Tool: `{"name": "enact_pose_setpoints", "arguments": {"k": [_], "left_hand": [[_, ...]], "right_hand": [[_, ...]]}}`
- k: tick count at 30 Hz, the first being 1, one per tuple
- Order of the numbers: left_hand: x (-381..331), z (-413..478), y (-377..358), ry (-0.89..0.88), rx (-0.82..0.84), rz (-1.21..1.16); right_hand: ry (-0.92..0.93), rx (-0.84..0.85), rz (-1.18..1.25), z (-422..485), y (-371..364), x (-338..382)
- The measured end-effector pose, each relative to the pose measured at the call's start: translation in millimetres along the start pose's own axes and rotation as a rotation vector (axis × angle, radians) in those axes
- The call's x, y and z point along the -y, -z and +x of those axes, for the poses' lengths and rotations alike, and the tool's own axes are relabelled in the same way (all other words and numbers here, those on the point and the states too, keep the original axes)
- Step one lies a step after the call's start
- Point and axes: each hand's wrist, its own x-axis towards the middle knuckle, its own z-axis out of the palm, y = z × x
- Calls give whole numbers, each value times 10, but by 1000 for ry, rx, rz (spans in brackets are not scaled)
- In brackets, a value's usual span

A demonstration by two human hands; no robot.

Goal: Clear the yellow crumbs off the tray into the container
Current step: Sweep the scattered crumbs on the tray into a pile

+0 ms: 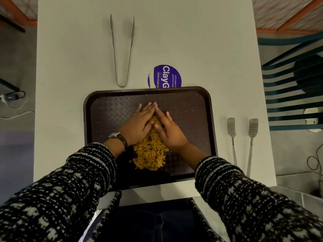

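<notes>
A dark brown tray [108,109] lies on the white table in front of me. A heap of yellow crumbs [150,154] sits in its near middle, and tiny specks are scattered over its far right part. My left hand [138,124] and my right hand [168,130] lie flat on the tray on either side of the heap's far end. Their fingertips meet in a wedge behind the crumbs, with the fingers held straight and together. Neither hand holds anything. No container is in view.
Long metal tongs [122,49] lie on the table beyond the tray. A second pair of tongs [242,142] lies to the tray's right. A round purple sticker [167,75] is partly under the tray's far edge. The table [70,58] ends on both sides.
</notes>
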Motion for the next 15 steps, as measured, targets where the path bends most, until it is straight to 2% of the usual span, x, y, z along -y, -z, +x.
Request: {"name": "enact_pose_setpoints", "arguments": {"k": [4,8,12,15], "left_hand": [[1,-122,85,84,35,-138],[54,-303,180,114,-189,-155],[184,-488,209,270,-419,-100],[305,-613,196,353,-436,-18]], "right_hand": [[-11,-158,14,-128,157,-63],[-166,-357,-92,-107,424,-346],[-340,-307,-230,-128,435,-483],[-246,-198,-310,-189,229,-354]]}}
